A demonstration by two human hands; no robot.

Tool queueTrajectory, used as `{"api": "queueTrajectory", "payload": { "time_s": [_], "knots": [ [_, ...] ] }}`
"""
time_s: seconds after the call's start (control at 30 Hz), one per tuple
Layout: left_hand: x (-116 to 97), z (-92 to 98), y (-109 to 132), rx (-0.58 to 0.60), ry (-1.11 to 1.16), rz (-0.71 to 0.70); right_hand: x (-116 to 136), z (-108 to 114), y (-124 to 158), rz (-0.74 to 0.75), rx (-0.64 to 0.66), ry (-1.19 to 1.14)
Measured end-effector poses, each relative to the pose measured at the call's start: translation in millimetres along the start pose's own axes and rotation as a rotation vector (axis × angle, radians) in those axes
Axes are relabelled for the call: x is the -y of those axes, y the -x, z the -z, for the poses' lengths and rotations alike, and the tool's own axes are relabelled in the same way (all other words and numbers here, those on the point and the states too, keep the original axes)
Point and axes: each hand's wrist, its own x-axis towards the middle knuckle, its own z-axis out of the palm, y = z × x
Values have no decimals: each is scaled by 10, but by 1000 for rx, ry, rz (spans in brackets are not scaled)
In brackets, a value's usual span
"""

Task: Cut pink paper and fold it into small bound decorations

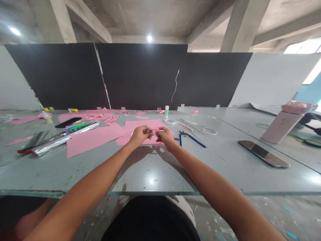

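Observation:
Over a pink paper sheet (144, 124), my left hand (140, 135) and my right hand (165, 136) are close together, fingertips nearly meeting. Both are closed in a pinch. Something small, partly pale and thin, shows between the fingers, but against the pink paper I cannot make out its kind. Just right of my right hand lies a pair of pliers (193, 138) with blue handles, jaws spread. A roll of white tape (170, 122) and an upright glue stick (167, 112) stand beyond the hands. Thin wire (209, 131) lies loosely coiled to the right.
To the left are pink paper (94, 139), a foil roll (65, 139) and a black phone-like slab (68, 122). A smartphone (262, 153) and a pale bottle with a pink lid (282, 125) are at right. A dark panel (142, 77) borders the table's back.

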Motion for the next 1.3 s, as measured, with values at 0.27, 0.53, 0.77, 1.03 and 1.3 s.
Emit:
{"api": "queueTrajectory", "payload": {
  "time_s": [0.27,0.53,0.77,1.03,1.3],
  "knots": [
    [-4,35,-26,-104,134,105,5,107,-36,414,73,505],
    [0,81,-35,-24,78,122,37,141,-31,559,55,847],
    [25,47,-4,-45,-10,72,53,142,-24,504,105,831],
    [68,58,-25,32,-10,43,26,132,-32,484,129,789],
    [131,83,-9,170,-96,39,16,164,-78,436,240,939]
  ]
}}
